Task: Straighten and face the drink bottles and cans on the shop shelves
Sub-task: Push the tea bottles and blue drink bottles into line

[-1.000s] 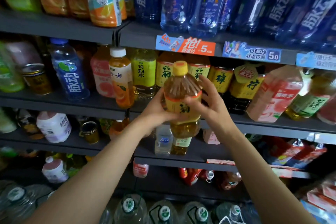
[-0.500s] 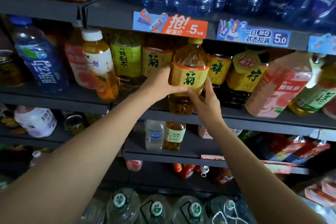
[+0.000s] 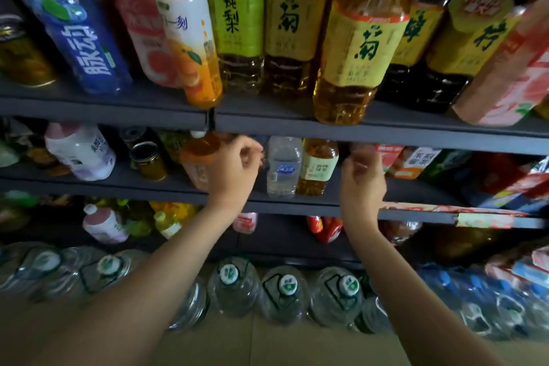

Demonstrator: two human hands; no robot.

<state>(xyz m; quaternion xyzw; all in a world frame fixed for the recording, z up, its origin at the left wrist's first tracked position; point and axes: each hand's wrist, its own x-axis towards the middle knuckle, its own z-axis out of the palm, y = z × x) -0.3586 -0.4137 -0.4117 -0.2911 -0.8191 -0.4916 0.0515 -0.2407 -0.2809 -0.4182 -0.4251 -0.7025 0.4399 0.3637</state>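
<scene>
The tall amber tea bottle with a yellow label (image 3: 361, 47) stood faced at the dark shelf's (image 3: 386, 132) front edge. Both hands, left hand (image 3: 234, 169) and right hand (image 3: 361, 184), hung loosely curled and empty before the lower shelf, probably to reach its small bottles.

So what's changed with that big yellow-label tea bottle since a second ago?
Both hands let go of the yellow-label tea bottle, now standing at the shelf's front edge. The left hand and right hand dropped to the shelf below, holding nothing. Neighbouring bottles stayed put.

Beige tiled floor (image 3: 267, 348) below the shelving. Colourful snack packets (image 3: 517, 184) heaped at the right of the lower shelf, with a torn price strip (image 3: 481, 218) along its edge.
</scene>
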